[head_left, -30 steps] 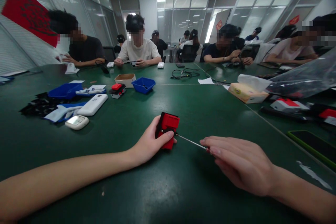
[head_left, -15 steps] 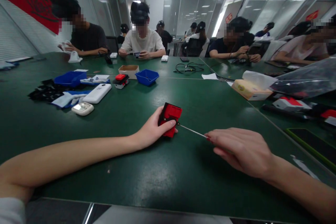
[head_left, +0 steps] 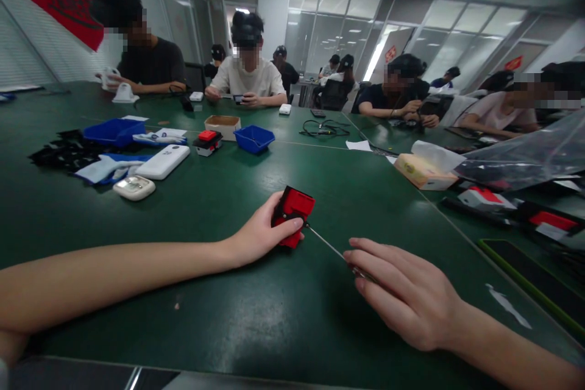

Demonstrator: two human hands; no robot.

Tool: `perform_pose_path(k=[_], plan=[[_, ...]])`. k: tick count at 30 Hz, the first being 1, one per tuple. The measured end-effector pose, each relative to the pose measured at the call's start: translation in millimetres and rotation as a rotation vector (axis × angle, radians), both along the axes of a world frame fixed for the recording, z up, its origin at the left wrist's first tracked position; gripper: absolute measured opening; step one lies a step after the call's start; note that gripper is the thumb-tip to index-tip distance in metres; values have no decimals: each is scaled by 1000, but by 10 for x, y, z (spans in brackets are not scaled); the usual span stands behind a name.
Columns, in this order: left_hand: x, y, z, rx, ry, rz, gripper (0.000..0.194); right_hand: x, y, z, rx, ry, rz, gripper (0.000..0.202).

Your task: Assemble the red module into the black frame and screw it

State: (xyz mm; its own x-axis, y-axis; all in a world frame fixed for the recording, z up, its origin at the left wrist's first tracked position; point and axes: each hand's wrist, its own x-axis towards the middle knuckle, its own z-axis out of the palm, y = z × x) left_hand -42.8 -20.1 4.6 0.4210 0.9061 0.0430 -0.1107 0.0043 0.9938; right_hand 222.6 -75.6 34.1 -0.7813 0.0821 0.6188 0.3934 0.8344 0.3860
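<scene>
My left hand is closed around a small red and black part, its thumb lying across the front. A thin metal screwdriver shaft reaches from the right side of this part to my right hand. The shaft's tip touches or nearly touches a small dark piece beside my left thumb. My right fingers lie over the screwdriver's handle, which they mostly hide. Both hands are above the green table.
Blue trays, an open cardboard box, a red-black device, gloves and a white power bank lie beyond my left hand. To the right are a tissue box and a green-edged dark pad. Several people sit around.
My right hand has moved lower, its fingers less curled, and the screwdriver slants more steeply. My left hand still holds the red and black part. The camera view has shifted slightly.
</scene>
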Motion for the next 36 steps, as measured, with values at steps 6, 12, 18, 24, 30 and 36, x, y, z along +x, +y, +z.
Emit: perform_pose_path(k=[6,12,18,24,30,36], plan=[[1,-1,-10,-10,-32,-6,54,37,9,47,-82,49,-44,13],[2,12,-24,-30,-43,-14,52,94,53,34,-91,36,-43,12],[18,20,-30,-28,-45,-3,51,101,18,-19,-86,-58,-37,17],[11,1,-2,-36,-40,-7,55,176,97,-18,-111,30,-41,11],[7,9,9,-42,-41,1,55,118,92,-9,-118,-24,-41,15],[10,15,-11,-53,-31,-10,58,172,41,-56,-137,-53,-64,22]])
